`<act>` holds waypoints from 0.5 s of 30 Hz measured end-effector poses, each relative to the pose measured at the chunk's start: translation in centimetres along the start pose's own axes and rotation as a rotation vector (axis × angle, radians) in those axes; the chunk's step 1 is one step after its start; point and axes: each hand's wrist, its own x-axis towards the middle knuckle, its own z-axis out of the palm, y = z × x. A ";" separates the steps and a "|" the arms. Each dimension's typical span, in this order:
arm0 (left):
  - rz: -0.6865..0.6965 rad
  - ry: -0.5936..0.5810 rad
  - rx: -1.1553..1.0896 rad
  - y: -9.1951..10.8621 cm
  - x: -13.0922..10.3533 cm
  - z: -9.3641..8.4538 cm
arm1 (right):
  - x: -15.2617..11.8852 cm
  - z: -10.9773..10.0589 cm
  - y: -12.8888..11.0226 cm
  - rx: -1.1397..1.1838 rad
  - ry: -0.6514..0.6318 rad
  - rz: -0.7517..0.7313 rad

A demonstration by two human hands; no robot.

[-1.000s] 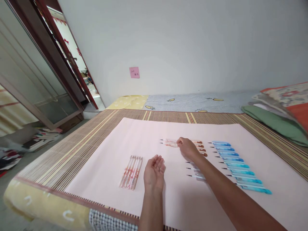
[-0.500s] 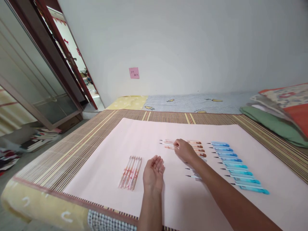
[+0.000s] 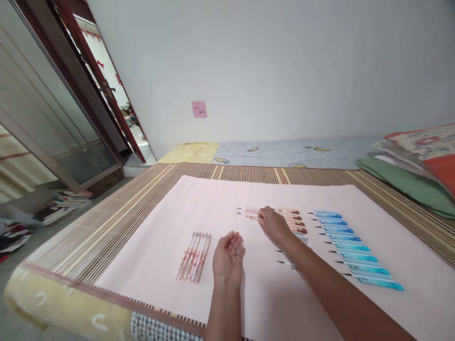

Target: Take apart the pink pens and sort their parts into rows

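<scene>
On the pink sheet (image 3: 159,213), my right hand (image 3: 274,227) has its fingers pinched on a slim white pen (image 3: 249,215) with a dark tip pointing left. Pens with brown ends (image 3: 294,217) lie in a row around and behind that hand, partly covered by it. My left hand (image 3: 228,258) rests palm up on the sheet, fingers loosely curled and apart, holding nothing. Left of it is a neat bundle of clear pens with pink-red patterns (image 3: 194,258). Under my right forearm are more dark-tipped pens, mostly hidden.
A column of blue and turquoise pens (image 3: 350,246) lies at the right. Striped matting (image 3: 117,227) surrounds the sheet. Folded cloths (image 3: 408,187) are stacked at the far right. A pink note (image 3: 199,109) is stuck on the wall behind, and a glass door (image 3: 71,132) stands at left.
My right hand stays by the brown-ended pens and has barely shifted. The left hand keeps its pose. The whole view has moved slightly.
</scene>
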 end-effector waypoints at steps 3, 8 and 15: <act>0.001 0.000 -0.003 -0.1 0.1 -0.1 | 0.0 -0.1 -0.1 -0.068 0.001 -0.015; -0.004 -0.001 -0.010 -0.1 0.2 -0.1 | 0.1 -0.2 -0.2 -0.138 -0.012 -0.014; 0.001 -0.005 -0.008 -0.1 0.1 -0.1 | -0.1 -0.4 -0.5 -0.173 -0.002 -0.023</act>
